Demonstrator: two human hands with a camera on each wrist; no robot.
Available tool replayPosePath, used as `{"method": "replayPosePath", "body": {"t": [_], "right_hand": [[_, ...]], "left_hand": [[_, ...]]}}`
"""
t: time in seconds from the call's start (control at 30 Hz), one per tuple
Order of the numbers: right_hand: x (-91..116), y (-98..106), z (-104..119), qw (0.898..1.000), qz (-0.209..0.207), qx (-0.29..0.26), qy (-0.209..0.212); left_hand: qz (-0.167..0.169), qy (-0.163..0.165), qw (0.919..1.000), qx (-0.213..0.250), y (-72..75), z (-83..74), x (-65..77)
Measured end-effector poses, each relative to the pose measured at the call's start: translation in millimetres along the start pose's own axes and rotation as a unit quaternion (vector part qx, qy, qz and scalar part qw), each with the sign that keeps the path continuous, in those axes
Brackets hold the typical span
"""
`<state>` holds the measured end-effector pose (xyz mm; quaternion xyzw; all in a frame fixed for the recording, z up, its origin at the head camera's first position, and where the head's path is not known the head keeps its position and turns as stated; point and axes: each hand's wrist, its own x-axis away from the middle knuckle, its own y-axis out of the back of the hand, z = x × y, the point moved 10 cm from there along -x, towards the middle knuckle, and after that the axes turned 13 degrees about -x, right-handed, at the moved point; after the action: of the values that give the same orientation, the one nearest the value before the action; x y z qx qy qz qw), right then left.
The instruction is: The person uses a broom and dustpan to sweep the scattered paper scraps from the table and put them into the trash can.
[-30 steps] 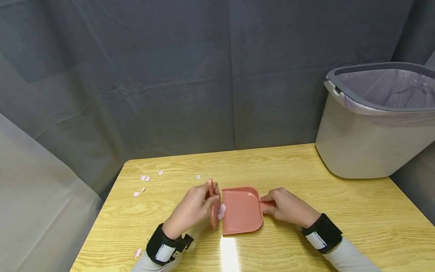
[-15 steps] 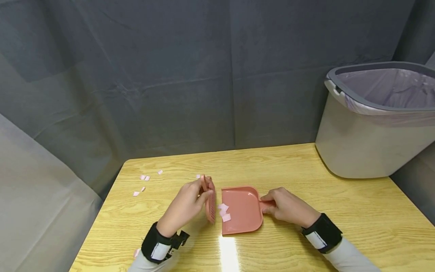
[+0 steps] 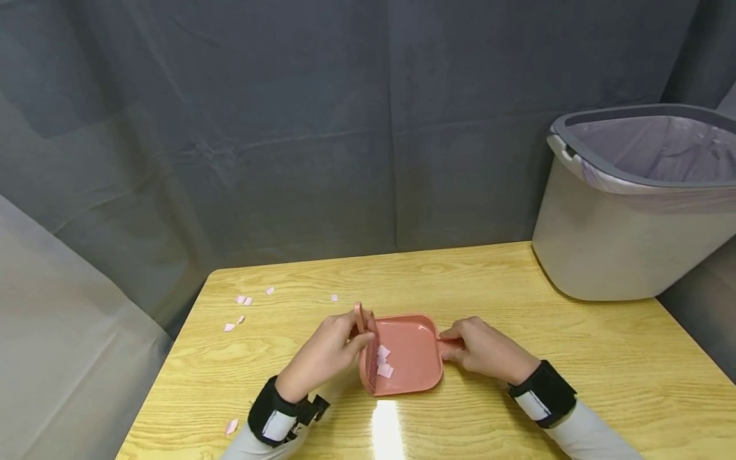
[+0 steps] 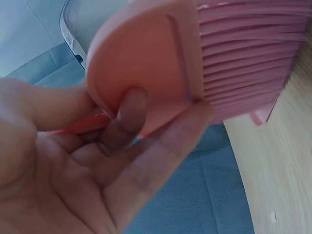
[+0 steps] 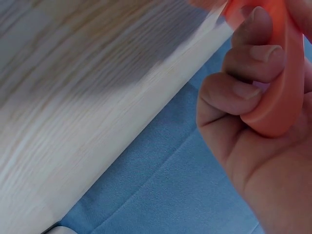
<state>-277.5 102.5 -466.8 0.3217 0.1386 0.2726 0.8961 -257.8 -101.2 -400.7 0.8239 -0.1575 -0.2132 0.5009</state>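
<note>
By the left hand a brush is held beside pale scraps at the front of a dustpan, which is gripped, flat on the table, by the right hand.

Dustpan glossy smooth plastic; table wood-grained, shiny.

Access to the mouth of the pan is blocked by the brush, which is held across it by the left hand, and the handle side is occupied by the right hand. A passage is afforded along the table beyond the pan, bounded behind by the curtain and at far right by the bin, with flat scraps met toward the left. Room is also left above the pan and on its near side, between the hands.
</note>
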Motion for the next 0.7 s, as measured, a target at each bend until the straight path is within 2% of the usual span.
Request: {"method": "replayPosePath", "body": {"t": [0.17,0.33,0.5,0.7], "right_hand": [[0.3,-0.3,-0.3,1.0,-0.004,0.005,0.0],[0.3,1.2,-0.3,1.0,-0.01,0.013,-0.003],[-0.3,0.3,0.3,1.0,-0.005,0.002,-0.004],[-0.2,-0.7,2.1,1.0,0.001,-0.007,0.004]], "left_hand": [[-0.018,0.017,0.9995,0.018,11.8,4.0,2.7],[-0.042,0.041,0.9983,-0.001,26.5,14.2,7.6],[-0.033,0.068,0.9968,-0.027,29.9,30.4,16.0],[-0.027,0.083,0.9956,-0.034,30.8,44.6,24.9]]}}
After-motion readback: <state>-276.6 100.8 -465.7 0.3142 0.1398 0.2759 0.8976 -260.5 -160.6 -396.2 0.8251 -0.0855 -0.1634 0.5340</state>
